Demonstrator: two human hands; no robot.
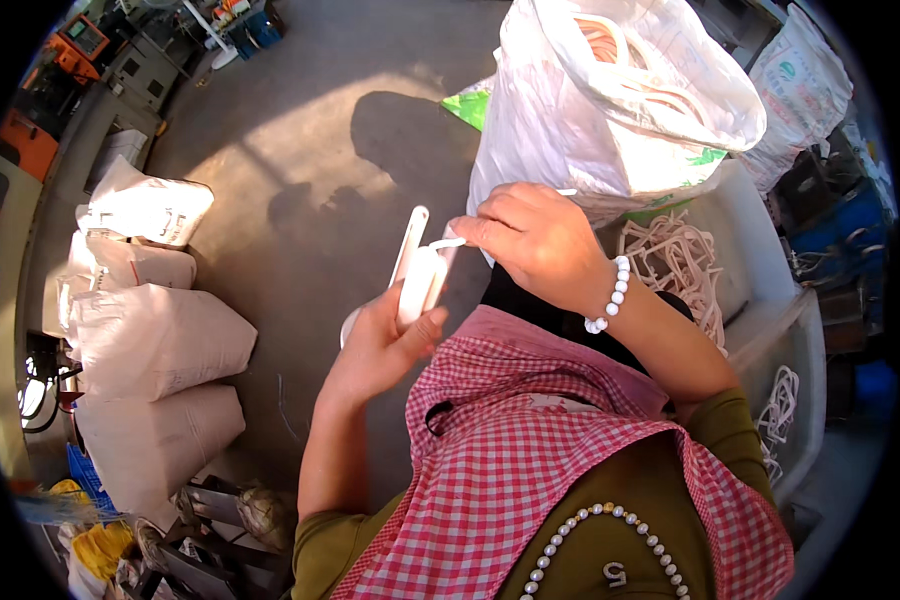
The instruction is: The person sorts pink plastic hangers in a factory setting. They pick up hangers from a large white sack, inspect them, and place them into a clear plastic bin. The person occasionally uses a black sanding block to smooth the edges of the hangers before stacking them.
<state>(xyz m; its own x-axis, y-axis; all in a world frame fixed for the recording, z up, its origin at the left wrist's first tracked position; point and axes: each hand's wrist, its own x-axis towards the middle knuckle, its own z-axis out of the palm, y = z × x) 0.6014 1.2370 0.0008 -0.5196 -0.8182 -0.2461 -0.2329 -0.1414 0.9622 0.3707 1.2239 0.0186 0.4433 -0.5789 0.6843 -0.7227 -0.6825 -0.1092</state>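
Note:
My left hand (375, 345) grips several white plastic pieces (418, 289) with rounded ends; one long, slotted strip (409, 244) stands up beyond the fingers. Pinched between thumb and fingertips, a thin white plastic strand (448, 243) runs from my right hand (536, 236) to the top of these pieces. Whether the strand is joined to them I cannot tell. A short white end (567, 193) pokes out past my right knuckles. Just beyond that hand stands a large white woven sack (540, 120), its mouth wide and pale plastic loops (607, 45) inside.
A translucent plastic bin (769, 255) at right holds tangled pale plastic strips (679, 262) and a smaller white tangle (784, 401). Filled sacks (165, 341) line the left side before machinery (26, 142). Another white sack (799, 97) is at far right. Dark metal framing (202, 555) occupies the lower left.

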